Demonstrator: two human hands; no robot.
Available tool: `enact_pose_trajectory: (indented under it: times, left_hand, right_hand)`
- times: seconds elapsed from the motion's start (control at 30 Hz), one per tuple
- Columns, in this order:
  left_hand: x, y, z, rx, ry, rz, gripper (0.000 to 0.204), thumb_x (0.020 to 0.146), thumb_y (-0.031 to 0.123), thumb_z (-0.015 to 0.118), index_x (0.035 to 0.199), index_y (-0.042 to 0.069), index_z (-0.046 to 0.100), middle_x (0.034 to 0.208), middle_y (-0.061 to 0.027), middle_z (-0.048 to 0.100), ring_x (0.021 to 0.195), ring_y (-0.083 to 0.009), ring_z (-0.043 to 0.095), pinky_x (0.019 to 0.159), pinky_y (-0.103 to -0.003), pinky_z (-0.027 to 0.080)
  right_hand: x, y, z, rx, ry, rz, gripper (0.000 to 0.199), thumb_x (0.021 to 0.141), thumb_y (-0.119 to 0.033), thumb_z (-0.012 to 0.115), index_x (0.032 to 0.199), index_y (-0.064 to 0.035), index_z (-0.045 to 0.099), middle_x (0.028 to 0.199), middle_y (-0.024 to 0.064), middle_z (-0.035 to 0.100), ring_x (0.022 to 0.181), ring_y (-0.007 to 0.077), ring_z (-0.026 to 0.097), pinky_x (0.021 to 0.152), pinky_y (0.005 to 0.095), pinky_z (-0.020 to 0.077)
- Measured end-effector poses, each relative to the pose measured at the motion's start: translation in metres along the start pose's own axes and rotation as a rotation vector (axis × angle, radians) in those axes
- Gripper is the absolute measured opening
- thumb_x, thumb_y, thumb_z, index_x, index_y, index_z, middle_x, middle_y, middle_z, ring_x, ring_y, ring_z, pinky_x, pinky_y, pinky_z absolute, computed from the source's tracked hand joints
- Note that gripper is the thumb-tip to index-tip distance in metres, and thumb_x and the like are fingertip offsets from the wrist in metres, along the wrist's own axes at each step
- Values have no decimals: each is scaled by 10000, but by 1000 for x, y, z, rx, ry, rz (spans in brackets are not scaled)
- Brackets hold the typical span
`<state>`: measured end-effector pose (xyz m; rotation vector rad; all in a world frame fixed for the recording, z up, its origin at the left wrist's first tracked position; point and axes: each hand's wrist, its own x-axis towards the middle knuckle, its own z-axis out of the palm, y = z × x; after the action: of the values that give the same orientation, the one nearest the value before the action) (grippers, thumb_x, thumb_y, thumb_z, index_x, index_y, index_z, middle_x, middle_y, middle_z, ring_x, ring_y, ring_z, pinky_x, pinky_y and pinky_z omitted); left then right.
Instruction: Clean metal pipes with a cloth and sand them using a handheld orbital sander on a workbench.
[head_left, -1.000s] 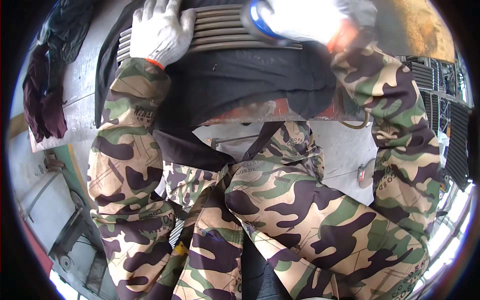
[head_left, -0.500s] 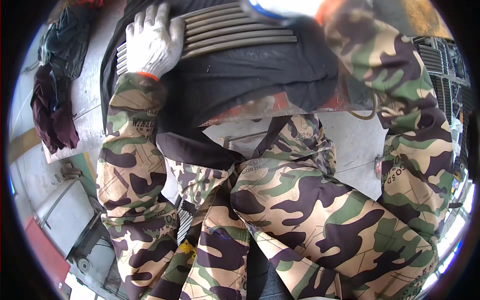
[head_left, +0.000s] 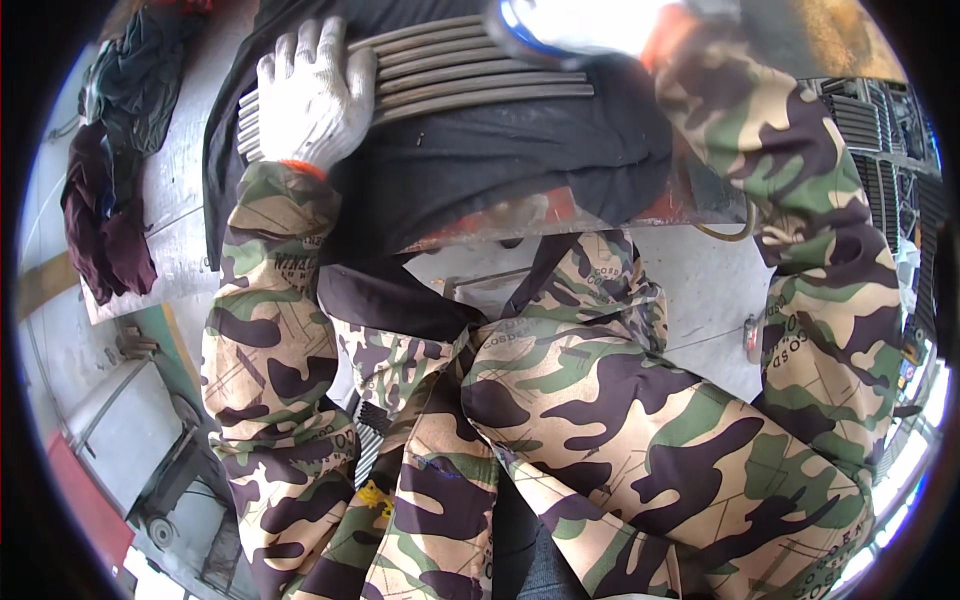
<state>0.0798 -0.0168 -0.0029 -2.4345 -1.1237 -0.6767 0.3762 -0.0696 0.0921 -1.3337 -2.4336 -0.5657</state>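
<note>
Several grey metal rods [head_left: 475,76] lie side by side on a black cloth [head_left: 500,150]. My left hand [head_left: 318,98], in a white knit glove with an orange cuff, rests flat across them near their left ends, fingers spread. Over the right part of the far rods is my right hand [head_left: 610,22], also white-gloved and smeared by motion, cut off by the top edge. Under its left side shows a blue-edged, greyish thing [head_left: 518,32] that it seems to grip; its kind is too blurred to make out.
The cloth drapes over a table with a worn red front edge [head_left: 555,207]. Dark green and maroon garments [head_left: 110,215] lie at the far left. Racks with stacked rods [head_left: 855,120] stand at the right. A thin hose loop [head_left: 735,232] hangs by the table's right corner.
Rods, cloth and both hands appear slightly lower in the picture. My left hand stays flat on the rods; my right hand, still blurred, remains over their right part with the blue-edged thing.
</note>
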Motion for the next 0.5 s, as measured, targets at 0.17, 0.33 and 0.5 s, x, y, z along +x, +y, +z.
enact_pose_trajectory:
  times: [0.17, 0.33, 0.5]
  left_hand:
    - [-6, 1, -2, 24, -10, -24, 513, 982, 350, 601, 1342, -12, 648, 1352, -256, 656, 1251, -441, 603, 1083, -569, 431]
    - [-4, 4, -4, -1, -24, -70, 511, 980, 357, 605, 1333, -10, 654, 1347, -244, 661, 1255, -433, 601, 1087, -565, 423]
    - [-6, 9, -8, -3, -35, -123, 527, 979, 355, 585, 1357, -7, 643, 1377, -229, 639, 1292, -409, 564, 1126, -561, 390]
  right_hand:
    - [5, -4, 3, 98, -72, -6, 179, 886, -226, 647, 924, -51, 656, 856, 218, 640, 770, 401, 671, 645, 524, 544]
    - [19, -9, 0, 5, -35, 34, 170, 880, -225, 661, 917, -60, 646, 861, 187, 623, 777, 389, 675, 642, 526, 555]
    - [22, -21, 5, 111, -149, 36, 178, 887, -241, 660, 904, -65, 651, 863, 187, 631, 785, 396, 676, 647, 534, 558]
